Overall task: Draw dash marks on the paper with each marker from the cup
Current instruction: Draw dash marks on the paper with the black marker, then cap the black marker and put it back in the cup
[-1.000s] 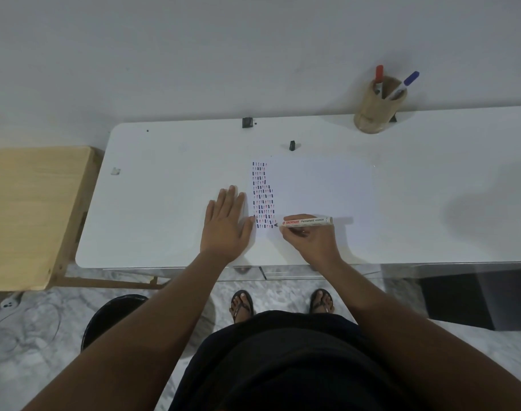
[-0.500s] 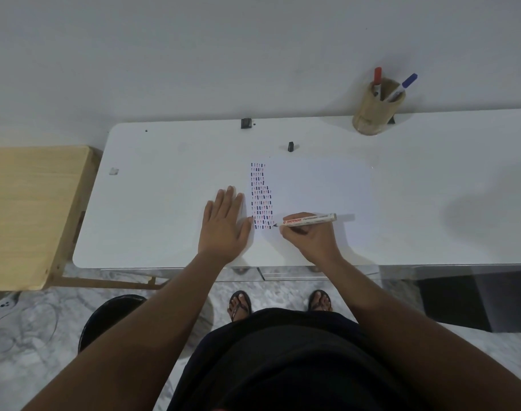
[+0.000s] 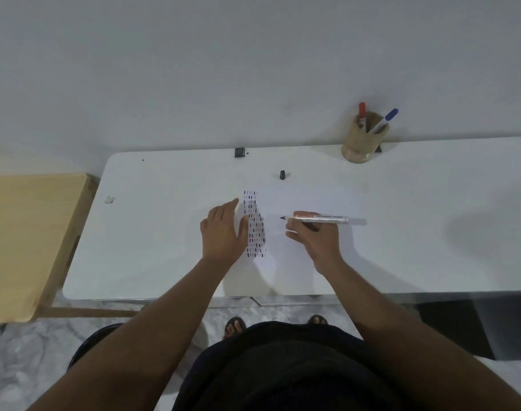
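Looking down from the head camera, the white table [image 3: 431, 232] carries a sheet of paper [image 3: 306, 200] in front of the person, its left part filled with a block of short dash marks [image 3: 254, 223] in dark and bluish ink. The left hand [image 3: 223, 232] lies flat with fingers stretched out, pressing on the paper's left edge just beside the dashes and covering a little of them. The right hand [image 3: 315, 235] is curled around a silver-barrelled marker [image 3: 320, 218], uncapped, held nearly level with its black tip pointing left; the tip sits to the right of the dash block, and whether it touches the sheet cannot be told. A small black cap [image 3: 282, 174] stands on the table just beyond the paper's far edge. At the back right of the table a wooden cup [image 3: 361, 142] holds two capped markers, a red-capped marker [image 3: 362, 112] upright and a blue-capped marker [image 3: 386, 118] leaning to the right. A wooden stool [image 3: 25, 238] stands to the left of the table, and sandalled feet show on the marble floor beneath.
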